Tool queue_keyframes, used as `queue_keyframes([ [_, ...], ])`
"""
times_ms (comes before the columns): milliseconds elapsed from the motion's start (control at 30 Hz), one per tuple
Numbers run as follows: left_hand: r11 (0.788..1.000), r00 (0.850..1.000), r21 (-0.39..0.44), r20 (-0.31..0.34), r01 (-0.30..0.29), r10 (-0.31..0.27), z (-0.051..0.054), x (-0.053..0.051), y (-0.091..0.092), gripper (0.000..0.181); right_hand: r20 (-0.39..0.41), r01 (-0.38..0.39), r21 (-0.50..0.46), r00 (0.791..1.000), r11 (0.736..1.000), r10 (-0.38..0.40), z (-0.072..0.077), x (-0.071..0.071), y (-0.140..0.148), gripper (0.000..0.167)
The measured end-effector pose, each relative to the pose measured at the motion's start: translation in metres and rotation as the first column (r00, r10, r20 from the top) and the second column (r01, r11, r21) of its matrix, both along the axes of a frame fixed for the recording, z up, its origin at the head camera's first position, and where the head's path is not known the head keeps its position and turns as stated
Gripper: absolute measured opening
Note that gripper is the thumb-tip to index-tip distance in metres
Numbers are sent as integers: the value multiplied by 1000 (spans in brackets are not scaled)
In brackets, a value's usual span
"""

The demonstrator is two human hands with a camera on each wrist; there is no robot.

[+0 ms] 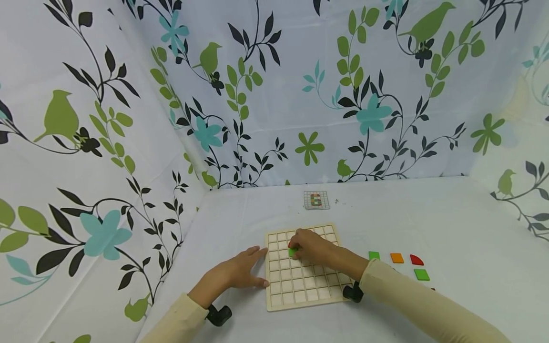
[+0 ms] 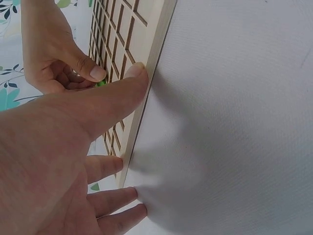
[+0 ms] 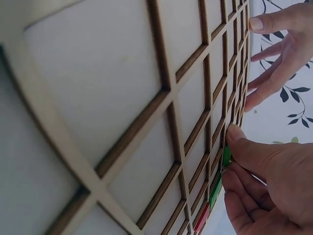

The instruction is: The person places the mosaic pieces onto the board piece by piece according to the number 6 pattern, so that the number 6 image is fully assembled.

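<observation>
A square wooden grid board (image 1: 291,288) lies on the white table. My left hand (image 1: 240,269) rests at its left edge with the fingers spread, and in the left wrist view the thumb (image 2: 120,98) touches the rim. Over the upper part of the board, my right hand (image 1: 312,245) pinches a small green tile (image 3: 226,155) between thumb and fingers, down at the grid. Beside that tile, another green piece (image 3: 215,190) and a red piece (image 3: 201,217) sit in the grid. My fingers partly hide these pieces in the head view.
Right of the board lie loose pieces: a green square (image 1: 374,256), an orange square (image 1: 397,257), a red quarter-round (image 1: 416,260) and another green square (image 1: 421,275). My right forearm covers part of that area. Behind the board lies a small gridded pattern card (image 1: 316,200). Patterned cloth (image 1: 274,95) hangs around the table.
</observation>
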State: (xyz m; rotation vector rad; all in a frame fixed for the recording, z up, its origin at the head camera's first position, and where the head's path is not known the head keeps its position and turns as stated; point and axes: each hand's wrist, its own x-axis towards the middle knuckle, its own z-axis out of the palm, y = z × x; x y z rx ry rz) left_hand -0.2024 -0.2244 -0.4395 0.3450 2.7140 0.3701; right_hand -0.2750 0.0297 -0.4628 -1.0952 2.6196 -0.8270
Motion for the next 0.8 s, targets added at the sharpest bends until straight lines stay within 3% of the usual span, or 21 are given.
queue_keyframes([
  [200, 1000, 1000, 2, 1, 7, -7, -2, -1, 0, 97, -72, -7, 58, 997, 998, 11, -2, -2, -2, 22],
  [433, 1000, 1000, -2, 11, -4, 4, 2, 0, 1, 97, -194, -52, 91, 979, 994, 69, -6, -2, 1, 22],
  [600, 1000, 1000, -1, 13, -5, 5, 3, 0, 1, 97, -217, -59, 57, 974, 997, 70, -7, 1, 4, 24],
  [800, 1000, 1000, 5, 11, -1, 1, 4, 1, 1, 97, -190, -55, -20, 981, 998, 50, 3, 6, 21, 23],
])
